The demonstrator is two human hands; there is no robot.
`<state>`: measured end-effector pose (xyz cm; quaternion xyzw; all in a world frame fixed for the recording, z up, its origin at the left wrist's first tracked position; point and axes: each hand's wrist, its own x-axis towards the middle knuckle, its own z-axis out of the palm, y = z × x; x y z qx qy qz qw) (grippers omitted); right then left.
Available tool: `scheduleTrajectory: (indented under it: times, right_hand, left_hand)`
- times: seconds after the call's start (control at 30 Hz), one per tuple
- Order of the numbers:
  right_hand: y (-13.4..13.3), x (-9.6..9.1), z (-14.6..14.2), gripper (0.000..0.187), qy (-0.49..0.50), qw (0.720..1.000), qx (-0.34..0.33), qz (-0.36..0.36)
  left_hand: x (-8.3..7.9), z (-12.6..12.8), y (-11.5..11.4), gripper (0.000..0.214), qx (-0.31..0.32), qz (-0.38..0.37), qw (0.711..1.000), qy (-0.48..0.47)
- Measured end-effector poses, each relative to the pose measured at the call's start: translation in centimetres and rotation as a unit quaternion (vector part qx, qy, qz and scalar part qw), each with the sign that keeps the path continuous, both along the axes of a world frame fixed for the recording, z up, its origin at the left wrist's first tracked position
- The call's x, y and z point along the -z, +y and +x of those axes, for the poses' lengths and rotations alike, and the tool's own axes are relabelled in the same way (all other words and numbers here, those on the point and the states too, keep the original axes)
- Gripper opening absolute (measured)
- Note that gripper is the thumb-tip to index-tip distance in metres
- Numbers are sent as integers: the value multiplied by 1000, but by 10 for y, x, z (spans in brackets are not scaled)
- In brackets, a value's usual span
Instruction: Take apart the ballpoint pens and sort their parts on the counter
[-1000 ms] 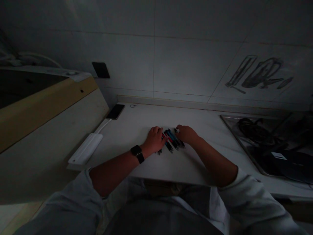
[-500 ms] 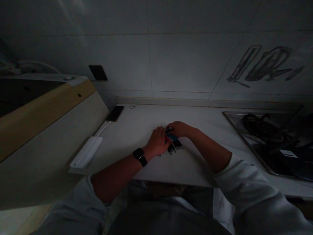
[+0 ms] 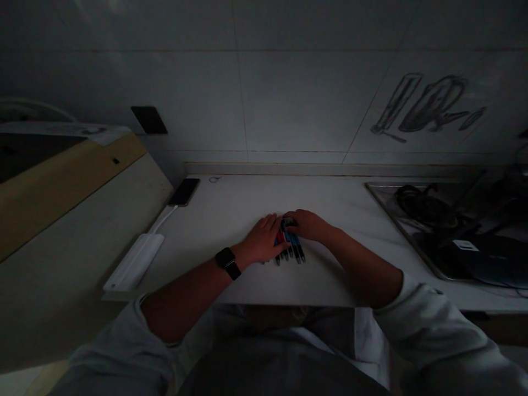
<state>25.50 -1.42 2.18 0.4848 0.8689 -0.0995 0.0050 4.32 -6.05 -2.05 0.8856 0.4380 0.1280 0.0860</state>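
Observation:
Several pens, blue, red and black, lie bunched side by side on the white counter. My left hand, a dark watch on its wrist, presses against the bunch from the left with fingers close together. From the right, my right hand curls over the pens' far ends. Both hands touch the bunch and squeeze it between them. The scene is dim.
A phone lies at the counter's back left, cabled to a white power bank at the left edge. A metal sink at the right holds dark items. A tiled wall rises behind, and a wooden cabinet stands left.
The pens lay spread apart a second ago; both hands have pushed them together into a tight bunch. The hands stand closer to each other now.

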Motion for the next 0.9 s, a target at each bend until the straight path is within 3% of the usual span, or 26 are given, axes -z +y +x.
scheduleTrajectory:
  times: [0.17, 0.47, 0.9]
  right_hand:
    - [3, 0, 1, 47, -16, 999, -30, -14]
    - [-7, -9, -4, 45, -23, 999, 16, -26]
    - [-18, -6, 11, 36, 8, 997, 61, -50]
  left_hand:
    - [-1, -2, -3, 79, 13, 26, 998, -48]
    - [1, 0, 6, 86, 53, 11, 992, -114]
    - [-11, 2, -5, 66, 74, 16, 992, -99]
